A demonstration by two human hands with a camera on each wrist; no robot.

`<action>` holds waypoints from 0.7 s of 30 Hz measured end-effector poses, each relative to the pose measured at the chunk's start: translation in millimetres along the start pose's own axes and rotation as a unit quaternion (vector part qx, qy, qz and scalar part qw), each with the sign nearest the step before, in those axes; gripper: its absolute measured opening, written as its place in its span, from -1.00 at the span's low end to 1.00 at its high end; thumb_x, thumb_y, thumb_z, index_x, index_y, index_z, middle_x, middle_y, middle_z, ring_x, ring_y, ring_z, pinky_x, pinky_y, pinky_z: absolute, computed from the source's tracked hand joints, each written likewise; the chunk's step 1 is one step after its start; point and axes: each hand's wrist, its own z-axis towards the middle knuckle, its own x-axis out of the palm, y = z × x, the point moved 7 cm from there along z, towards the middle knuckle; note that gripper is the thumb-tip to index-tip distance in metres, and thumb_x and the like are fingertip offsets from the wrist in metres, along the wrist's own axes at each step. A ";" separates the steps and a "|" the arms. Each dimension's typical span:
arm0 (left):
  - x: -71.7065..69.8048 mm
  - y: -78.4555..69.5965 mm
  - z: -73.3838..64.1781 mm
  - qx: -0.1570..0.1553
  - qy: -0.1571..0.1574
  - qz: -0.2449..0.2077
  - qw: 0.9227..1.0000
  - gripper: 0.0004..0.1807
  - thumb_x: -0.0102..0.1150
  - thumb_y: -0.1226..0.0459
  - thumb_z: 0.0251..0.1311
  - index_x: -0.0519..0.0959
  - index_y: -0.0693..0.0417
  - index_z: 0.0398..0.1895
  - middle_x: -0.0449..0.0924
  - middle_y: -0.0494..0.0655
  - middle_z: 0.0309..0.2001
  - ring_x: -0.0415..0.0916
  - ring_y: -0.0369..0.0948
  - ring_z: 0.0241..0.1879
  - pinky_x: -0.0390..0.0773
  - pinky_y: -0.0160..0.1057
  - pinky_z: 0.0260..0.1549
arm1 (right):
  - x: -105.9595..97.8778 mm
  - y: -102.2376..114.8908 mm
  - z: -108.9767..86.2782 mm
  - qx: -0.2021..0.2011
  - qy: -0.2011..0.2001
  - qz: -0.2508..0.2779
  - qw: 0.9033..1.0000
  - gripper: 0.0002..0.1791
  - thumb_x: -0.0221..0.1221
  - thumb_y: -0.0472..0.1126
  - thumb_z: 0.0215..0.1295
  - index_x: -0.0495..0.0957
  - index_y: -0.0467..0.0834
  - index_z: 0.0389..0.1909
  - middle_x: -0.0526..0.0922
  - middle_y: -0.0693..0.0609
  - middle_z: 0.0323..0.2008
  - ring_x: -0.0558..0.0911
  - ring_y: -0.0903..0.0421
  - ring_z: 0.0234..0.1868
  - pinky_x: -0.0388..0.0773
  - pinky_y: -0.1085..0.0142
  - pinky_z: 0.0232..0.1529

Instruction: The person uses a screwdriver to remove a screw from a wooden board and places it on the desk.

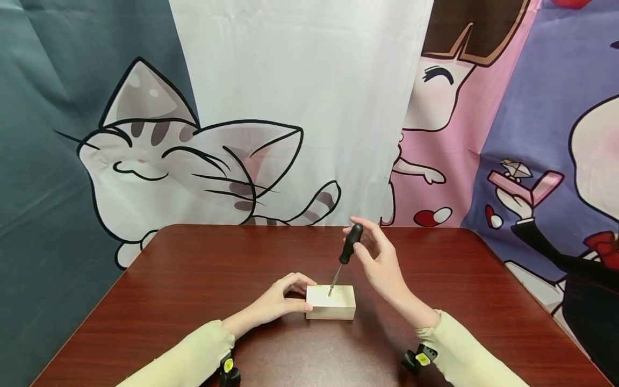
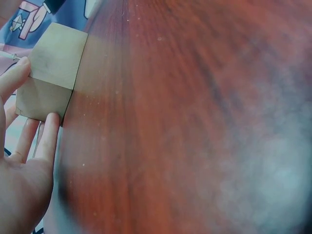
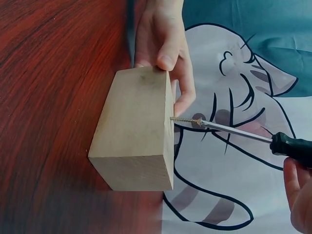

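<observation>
A pale wooden block (image 1: 333,313) lies on the table in the head view. My left hand (image 1: 276,297) grips its left end, thumb at the front and fingers behind; the left wrist view shows this block (image 2: 58,56) end-on between thumb and fingers. From the block's top face a brass-coloured screw (image 3: 184,119) sticks out, most of its thread exposed. The tip of a black-handled screwdriver (image 1: 351,244) meets the screw's head, its shaft leaning up to the right. My right hand (image 1: 382,263) holds the handle between thumb and fingers. In the right wrist view only fingertips of this hand show.
The reddish-brown wooden table (image 1: 203,269) extends around the block. Behind its far edge hangs a cloth backdrop (image 1: 309,64) printed with a cartoon cat and figures. Dark wrist devices (image 1: 419,359) sit at both cuffs.
</observation>
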 end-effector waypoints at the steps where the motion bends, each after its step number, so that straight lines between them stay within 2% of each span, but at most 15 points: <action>1: 0.2 0.3 -0.1 -0.001 0.000 0.000 1.000 -0.49 0.45 0.16 0.09 0.55 -0.08 0.13 0.55 -0.02 0.01 0.54 -0.23 -0.02 0.57 -0.25 0.05 | -0.2 -0.3 -0.3 0.002 -0.003 0.000 1.000 -0.51 0.14 -0.38 0.38 0.41 -0.05 0.31 0.65 -0.10 0.04 0.67 0.28 -0.05 0.57 0.46 0.03; 6: 0.9 0.9 0.1 -0.002 0.001 -0.007 1.000 -0.49 0.46 0.18 0.08 0.55 -0.08 0.13 0.54 -0.01 0.00 0.55 -0.22 -0.02 0.58 -0.26 0.04 | -2.1 0.2 -2.2 0.008 -0.027 -0.024 0.999 -0.48 0.32 -0.29 0.25 0.48 -0.03 0.23 0.57 0.03 -0.05 0.63 0.21 -0.23 0.60 0.42 -0.23; 8: 0.8 1.1 0.3 -0.002 0.001 -0.007 1.000 -0.49 0.46 0.17 0.08 0.55 -0.08 0.14 0.54 -0.01 0.01 0.55 -0.22 -0.02 0.58 -0.26 0.04 | -2.7 0.8 -2.4 0.009 -0.032 -0.031 0.999 -0.47 0.35 -0.28 0.22 0.50 0.00 0.22 0.55 0.03 -0.10 0.61 0.20 -0.27 0.59 0.41 -0.27; 12: 0.6 1.4 0.2 -0.003 0.002 -0.003 1.000 -0.49 0.46 0.16 0.09 0.55 -0.10 0.14 0.55 -0.03 0.02 0.54 -0.23 -0.01 0.57 -0.27 0.04 | -3.1 0.4 -1.4 0.006 -0.022 -0.024 0.999 -0.44 0.31 -0.31 0.26 0.47 0.03 0.27 0.60 0.00 -0.15 0.61 0.22 -0.30 0.58 0.45 -0.25; 17: 0.2 1.0 0.2 0.002 0.001 0.001 1.000 -0.49 0.45 0.16 0.09 0.55 -0.10 0.13 0.56 -0.03 0.02 0.54 -0.24 -0.01 0.56 -0.26 0.06 | -2.0 0.5 0.5 -0.003 0.001 0.001 1.000 -0.43 0.14 -0.43 0.34 0.39 -0.01 0.33 0.66 -0.07 0.01 0.66 0.20 -0.07 0.58 0.46 -0.06; 19: 0.2 0.9 0.3 0.003 0.001 -0.001 1.000 -0.50 0.45 0.16 0.09 0.55 -0.09 0.13 0.56 -0.03 0.02 0.54 -0.24 -0.02 0.57 -0.25 0.05 | -2.0 0.3 0.8 -0.003 0.002 -0.001 1.000 -0.46 0.14 -0.44 0.34 0.40 -0.03 0.30 0.66 -0.09 0.05 0.66 0.21 -0.02 0.58 0.46 -0.03; 21: 0.3 1.0 0.4 0.003 0.002 -0.002 1.000 -0.50 0.45 0.16 0.09 0.55 -0.09 0.13 0.56 -0.03 0.02 0.54 -0.24 -0.02 0.57 -0.25 0.05 | -3.0 -0.5 0.7 0.009 -0.008 -0.015 1.000 -0.50 0.20 -0.38 0.32 0.43 -0.01 0.25 0.66 -0.05 0.02 0.66 0.24 -0.10 0.58 0.46 -0.07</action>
